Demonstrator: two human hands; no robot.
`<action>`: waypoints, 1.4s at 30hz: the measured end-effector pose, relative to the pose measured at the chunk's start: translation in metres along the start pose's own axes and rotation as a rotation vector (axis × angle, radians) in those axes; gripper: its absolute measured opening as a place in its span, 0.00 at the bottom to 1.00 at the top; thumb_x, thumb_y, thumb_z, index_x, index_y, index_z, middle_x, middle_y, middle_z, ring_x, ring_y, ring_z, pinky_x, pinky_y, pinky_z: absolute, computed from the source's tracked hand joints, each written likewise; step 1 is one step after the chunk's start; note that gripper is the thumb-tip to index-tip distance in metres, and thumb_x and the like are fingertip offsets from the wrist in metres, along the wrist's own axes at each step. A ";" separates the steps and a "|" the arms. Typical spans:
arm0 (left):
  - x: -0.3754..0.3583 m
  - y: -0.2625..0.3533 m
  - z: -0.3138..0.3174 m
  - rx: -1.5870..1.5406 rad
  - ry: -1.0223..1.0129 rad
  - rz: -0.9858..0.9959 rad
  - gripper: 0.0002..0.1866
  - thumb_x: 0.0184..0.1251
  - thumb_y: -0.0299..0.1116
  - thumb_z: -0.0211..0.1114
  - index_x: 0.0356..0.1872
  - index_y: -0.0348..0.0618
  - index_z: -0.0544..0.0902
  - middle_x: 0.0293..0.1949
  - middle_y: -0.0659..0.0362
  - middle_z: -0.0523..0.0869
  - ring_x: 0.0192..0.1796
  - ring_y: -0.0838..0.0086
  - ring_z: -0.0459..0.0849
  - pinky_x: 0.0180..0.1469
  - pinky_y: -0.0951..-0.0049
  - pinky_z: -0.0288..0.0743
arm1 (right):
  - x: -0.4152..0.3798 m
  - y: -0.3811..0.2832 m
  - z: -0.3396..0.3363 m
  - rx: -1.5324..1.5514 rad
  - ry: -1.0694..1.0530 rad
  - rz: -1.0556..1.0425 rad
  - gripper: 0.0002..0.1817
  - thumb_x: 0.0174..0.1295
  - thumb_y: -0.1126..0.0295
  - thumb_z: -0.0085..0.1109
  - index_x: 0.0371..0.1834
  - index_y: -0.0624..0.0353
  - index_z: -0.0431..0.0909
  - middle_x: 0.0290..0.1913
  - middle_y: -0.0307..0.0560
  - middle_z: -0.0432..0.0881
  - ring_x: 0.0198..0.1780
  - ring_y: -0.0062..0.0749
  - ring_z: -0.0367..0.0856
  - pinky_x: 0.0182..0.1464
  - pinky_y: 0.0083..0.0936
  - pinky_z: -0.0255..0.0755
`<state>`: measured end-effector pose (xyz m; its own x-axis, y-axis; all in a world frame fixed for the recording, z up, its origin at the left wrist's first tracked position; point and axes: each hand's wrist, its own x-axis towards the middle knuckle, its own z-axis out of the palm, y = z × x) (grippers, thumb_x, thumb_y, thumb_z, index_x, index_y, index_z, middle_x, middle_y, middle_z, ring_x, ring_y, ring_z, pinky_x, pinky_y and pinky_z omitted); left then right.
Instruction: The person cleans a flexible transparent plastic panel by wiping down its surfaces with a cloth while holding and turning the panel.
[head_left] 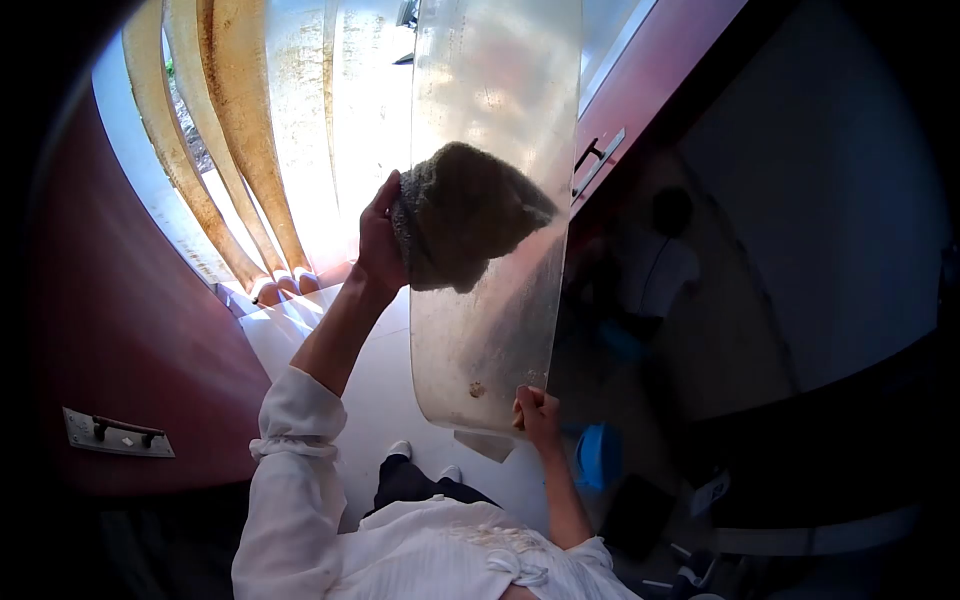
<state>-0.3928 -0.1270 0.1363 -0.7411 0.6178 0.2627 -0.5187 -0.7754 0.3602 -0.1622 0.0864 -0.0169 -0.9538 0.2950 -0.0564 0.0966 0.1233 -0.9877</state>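
The left hand (383, 238) grips a dark cloth (470, 215), which extends rightward from it across the translucent strip (480, 345); which face it meets cannot be told. The strip's long axis runs up and away from the body, its lower right corner nearest the right hand (537, 410), whose fingers are curled at that edge, apparently pinching it.

blue container (600, 457) on floor | red left door (140, 320) (handle (118, 432) attached) | person (660, 268) in dim background

The left hand (382, 238) is raised, the right hand (538, 411) curled lower.
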 end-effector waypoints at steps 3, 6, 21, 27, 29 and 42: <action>0.008 -0.014 0.006 -0.045 -0.351 -0.446 0.24 0.71 0.46 0.42 0.52 0.34 0.72 0.47 0.49 0.79 0.51 0.62 0.78 0.56 0.64 0.73 | -0.004 -0.004 0.004 -0.057 0.123 -0.063 0.23 0.65 0.57 0.52 0.15 0.59 0.71 0.10 0.35 0.69 0.11 0.15 0.69 0.15 0.15 0.59; -0.036 -0.099 -0.032 0.095 -0.189 -0.625 0.21 0.70 0.42 0.45 0.52 0.36 0.73 0.50 0.53 0.78 0.54 0.66 0.76 0.59 0.67 0.68 | -0.007 -0.004 0.007 -0.104 0.242 -0.091 0.23 0.64 0.58 0.54 0.14 0.61 0.71 0.10 0.36 0.70 0.11 0.17 0.69 0.14 0.17 0.59; 0.035 0.002 0.068 0.279 -0.308 0.001 0.22 0.72 0.40 0.41 0.58 0.35 0.68 0.54 0.48 0.76 0.54 0.62 0.77 0.62 0.62 0.67 | -0.027 0.003 0.030 -0.140 0.115 -0.109 0.23 0.62 0.55 0.55 0.17 0.63 0.74 0.12 0.36 0.72 0.14 0.16 0.72 0.18 0.18 0.65; -0.057 -0.100 0.004 0.380 0.206 -0.431 0.26 0.66 0.43 0.52 0.60 0.36 0.66 0.56 0.49 0.74 0.52 0.61 0.77 0.57 0.68 0.69 | -0.007 0.010 0.024 -0.095 0.171 -0.107 0.23 0.63 0.58 0.55 0.15 0.63 0.72 0.11 0.36 0.71 0.13 0.15 0.71 0.16 0.19 0.63; -0.082 -0.106 -0.014 0.775 -0.235 -0.334 0.25 0.67 0.41 0.51 0.60 0.36 0.66 0.57 0.50 0.74 0.56 0.62 0.74 0.60 0.66 0.66 | -0.009 0.021 0.021 -0.137 0.134 -0.113 0.20 0.61 0.61 0.56 0.14 0.62 0.71 0.11 0.37 0.70 0.12 0.15 0.67 0.16 0.20 0.62; 0.006 -0.050 0.048 0.238 0.069 -0.337 0.29 0.67 0.51 0.46 0.59 0.38 0.67 0.53 0.49 0.75 0.51 0.61 0.77 0.55 0.62 0.72 | -0.013 0.012 0.021 -0.054 0.105 -0.037 0.27 0.63 0.51 0.54 0.13 0.60 0.70 0.09 0.34 0.67 0.13 0.15 0.68 0.17 0.19 0.61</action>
<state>-0.3504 -0.0782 0.1627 -0.5778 0.8154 0.0372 -0.6303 -0.4747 0.6144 -0.1541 0.0640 -0.0311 -0.9223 0.3865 -0.0016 0.0795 0.1859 -0.9793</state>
